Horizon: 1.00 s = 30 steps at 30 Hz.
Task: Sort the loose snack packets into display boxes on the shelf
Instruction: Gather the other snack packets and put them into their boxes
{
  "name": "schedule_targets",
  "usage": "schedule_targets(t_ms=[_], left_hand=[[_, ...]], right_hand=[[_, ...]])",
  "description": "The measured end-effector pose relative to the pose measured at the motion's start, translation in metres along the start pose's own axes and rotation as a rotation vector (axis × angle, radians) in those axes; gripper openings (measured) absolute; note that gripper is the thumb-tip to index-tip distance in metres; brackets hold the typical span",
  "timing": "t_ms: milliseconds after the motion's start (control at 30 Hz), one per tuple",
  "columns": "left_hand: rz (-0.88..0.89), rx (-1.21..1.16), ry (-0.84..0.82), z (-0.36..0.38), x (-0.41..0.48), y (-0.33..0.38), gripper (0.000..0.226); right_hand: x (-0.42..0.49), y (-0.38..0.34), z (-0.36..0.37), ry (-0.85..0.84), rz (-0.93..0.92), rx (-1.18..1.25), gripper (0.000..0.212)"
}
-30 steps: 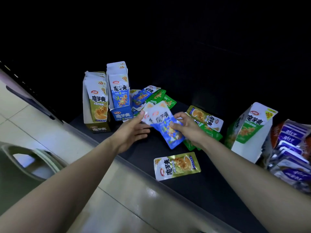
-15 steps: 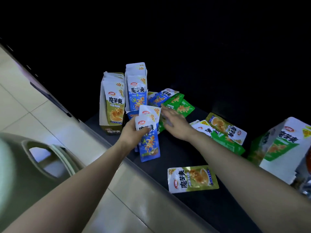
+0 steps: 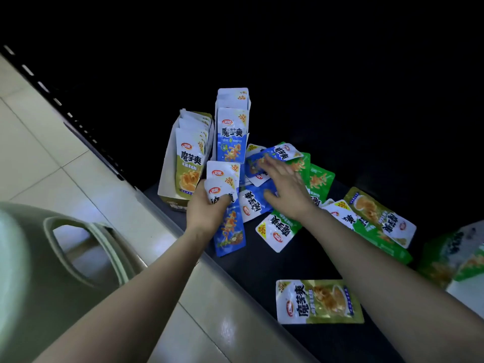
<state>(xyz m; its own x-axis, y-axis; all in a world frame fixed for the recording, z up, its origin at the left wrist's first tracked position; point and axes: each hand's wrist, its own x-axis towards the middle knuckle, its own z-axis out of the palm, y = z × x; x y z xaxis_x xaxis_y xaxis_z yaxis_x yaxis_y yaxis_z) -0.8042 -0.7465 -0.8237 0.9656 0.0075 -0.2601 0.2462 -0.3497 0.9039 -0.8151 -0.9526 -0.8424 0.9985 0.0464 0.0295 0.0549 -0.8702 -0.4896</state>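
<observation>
Sorting in progress, roughly mid-task by my estimate.

Left hand (image 3: 207, 208): fist closed round a blue stack (image 3: 229, 226) of a few packets, held upright, lower ends hanging below the fingers. Straight beyond this grip stands the blue box (image 3: 231, 94), with packets filed in it. Just left of the grip is the olive box (image 3: 167, 166), which looks well filled.

Right hand (image 3: 285, 189): flat, fingers straight and spread, holding nothing. It lies over the loose heap, with its fingertips on a blue packet (image 3: 281, 153) at the heap's far side. A second blue one (image 3: 252, 206) lies between the two hands, partly under the thumb side.

Unsorted, all flat on the shelf (image 3: 262, 273):
- green packets (image 3: 279, 229) beside the right wrist, with more past the fingers on the outer side
- mixed pile (image 3: 379, 218) of olive and green, outward of the right forearm
- one olive packet (image 3: 318, 301), nearer the person than either hand, touching nothing else

Green box (image 3: 445, 258) sits well outward of the right forearm. It is blurred, and I cannot tell what is in it.

Judgement: the blue and olive boxes are mostly stocked. The stack in the left grip has yet to go in, and the loose blues look like the current target. The greens appear barely started, and two or three olives remain.

Grey bin (image 3: 52, 258) stands on the floor (image 3: 52, 166), outward of the left forearm.
</observation>
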Motion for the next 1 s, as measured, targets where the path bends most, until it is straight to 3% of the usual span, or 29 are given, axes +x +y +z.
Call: schedule_targets(t_ms=[100, 200, 333, 467, 633, 800, 900, 1000], left_hand=[[0.016, 0.076, 0.008, 0.000, -0.006, -0.001, 0.029], [-0.038, 0.072, -0.030, -0.002, -0.010, -0.005, 0.028], [-0.125, 0.011, -0.079, -0.006, -0.010, -0.007, 0.043], [-0.140, -0.004, -0.111, -0.008, -0.014, -0.003, 0.028], [-0.147, -0.019, -0.202, -0.008, -0.022, 0.001, 0.026], [-0.149, -0.018, -0.293, -0.014, -0.027, -0.001, 0.024], [-0.172, -0.013, -0.307, -0.018, -0.029, 0.002, 0.024], [-0.181, -0.035, -0.308, -0.020, -0.031, 0.005, 0.023]], right_hand=[[0.009, -0.002, 0.014, -0.184, 0.012, -0.186, 0.066], [0.004, 0.000, 0.020, -0.132, -0.027, -0.294, 0.057], [-0.017, 0.001, 0.016, -0.172, -0.068, -0.308, 0.061], [-0.048, 0.001, 0.005, -0.243, -0.072, -0.294, 0.082], [-0.065, -0.004, -0.016, -0.358, -0.065, -0.335, 0.085], [-0.076, -0.010, -0.013, -0.477, -0.182, -0.352, 0.089], [-0.072, -0.015, -0.012, -0.436, -0.217, -0.457, 0.087], [-0.075, -0.012, -0.013, -0.349, -0.191, -0.399, 0.072]])
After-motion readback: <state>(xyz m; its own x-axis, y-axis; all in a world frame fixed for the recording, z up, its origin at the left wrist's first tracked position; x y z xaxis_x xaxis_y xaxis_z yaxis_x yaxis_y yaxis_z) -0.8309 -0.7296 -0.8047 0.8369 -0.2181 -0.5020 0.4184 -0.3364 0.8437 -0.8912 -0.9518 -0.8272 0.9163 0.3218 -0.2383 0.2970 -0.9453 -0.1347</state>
